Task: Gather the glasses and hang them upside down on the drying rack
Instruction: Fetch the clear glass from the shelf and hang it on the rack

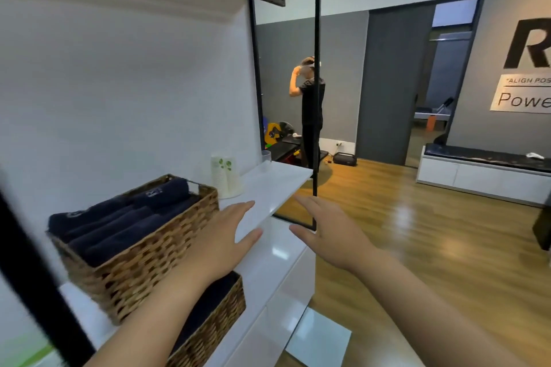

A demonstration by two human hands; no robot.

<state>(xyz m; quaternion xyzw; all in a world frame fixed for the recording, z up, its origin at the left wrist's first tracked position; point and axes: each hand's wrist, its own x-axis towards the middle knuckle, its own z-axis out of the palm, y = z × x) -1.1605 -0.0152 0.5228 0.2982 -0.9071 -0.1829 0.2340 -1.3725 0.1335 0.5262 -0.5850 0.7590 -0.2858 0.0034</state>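
Clear glass (266,155) stands upright at far end of white shelf (277,182), just beyond paper cup stack (225,176). Left hand (222,243) & right hand (329,232) hover nearer, both grips spread, holding nothing; wicker basket (143,235) w/ dark towels on left

Both forearms are bare up to the lower edge of the view, with no sleeve showing on either. The left hand (222,235) and the right hand (331,232) are bare too: no gloves, rings, watch or wristband.
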